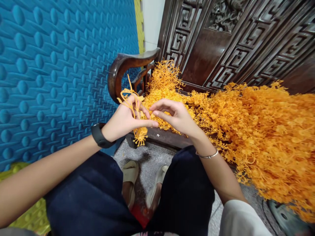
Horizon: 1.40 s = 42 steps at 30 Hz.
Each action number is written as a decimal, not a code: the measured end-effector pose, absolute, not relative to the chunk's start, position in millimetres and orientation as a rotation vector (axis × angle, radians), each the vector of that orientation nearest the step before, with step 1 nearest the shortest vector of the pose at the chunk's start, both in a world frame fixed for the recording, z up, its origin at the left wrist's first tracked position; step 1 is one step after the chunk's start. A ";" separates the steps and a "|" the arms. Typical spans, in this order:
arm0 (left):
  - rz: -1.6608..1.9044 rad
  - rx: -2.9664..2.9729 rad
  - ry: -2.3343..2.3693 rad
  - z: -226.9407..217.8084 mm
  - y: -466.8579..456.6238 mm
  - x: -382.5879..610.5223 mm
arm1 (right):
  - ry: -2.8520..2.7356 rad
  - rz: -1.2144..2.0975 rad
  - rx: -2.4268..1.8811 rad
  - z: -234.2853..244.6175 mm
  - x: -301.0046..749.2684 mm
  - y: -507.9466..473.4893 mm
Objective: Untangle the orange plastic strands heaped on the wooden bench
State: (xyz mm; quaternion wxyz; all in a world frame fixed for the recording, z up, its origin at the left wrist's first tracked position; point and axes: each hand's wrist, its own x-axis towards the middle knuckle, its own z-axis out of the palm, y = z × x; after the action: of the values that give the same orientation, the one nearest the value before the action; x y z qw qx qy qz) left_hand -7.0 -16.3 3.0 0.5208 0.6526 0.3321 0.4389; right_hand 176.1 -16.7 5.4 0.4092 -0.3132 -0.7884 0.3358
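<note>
My left hand (pixel 128 116) is closed around a small bunch of orange plastic flowers (pixel 140 135). Their thin stems (pixel 130 95) stick up above the hand, and a flower head with short spiky petals hangs below it. The thumb points right, toward my other hand. Close by, my right hand (pixel 176 116) has its fingers curved and its thumb tip near the index fingertip, with a small gap. Nothing shows between them. Behind both hands, a heap of loose orange flower pieces (pixel 169 95) lies on the dark wooden seat (pixel 167 139).
A much larger orange pile (pixel 265 131) spreads along the seat to the right. The carved wooden backrest (pixel 209 52) rises behind, with a curved armrest (pixel 120 65) at left. A blue textured mat (pixel 49 82) fills the left side. Sandalled feet (pixel 130 172) rest on the speckled floor.
</note>
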 end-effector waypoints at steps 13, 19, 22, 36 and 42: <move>0.972 1.684 0.923 1.6 -10.4 -3.3 | -1.891 0.862 -0.846 3.1 165.5 -15.3; 0.882 1.681 0.967 8.2 -11.1 -1.2 | -1.648 0.804 -0.959 -6.2 159.5 -8.6; 0.975 1.635 1.011 11.6 -9.8 0.8 | -1.516 0.825 -0.991 -17.8 151.7 4.4; 0.982 1.566 0.901 7.4 -9.3 -3.1 | -1.074 0.493 -1.249 -72.4 292.2 107.3; 1.062 1.503 0.831 3.6 2.0 -5.3 | -1.200 0.437 -1.322 -73.1 286.5 107.4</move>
State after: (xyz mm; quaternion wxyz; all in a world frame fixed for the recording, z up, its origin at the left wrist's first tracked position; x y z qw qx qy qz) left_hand -5.3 2.0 3.6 0.5323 0.6301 0.3484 0.4452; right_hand 286.5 107.4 -73.1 0.6064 -0.5719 -0.5191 0.1891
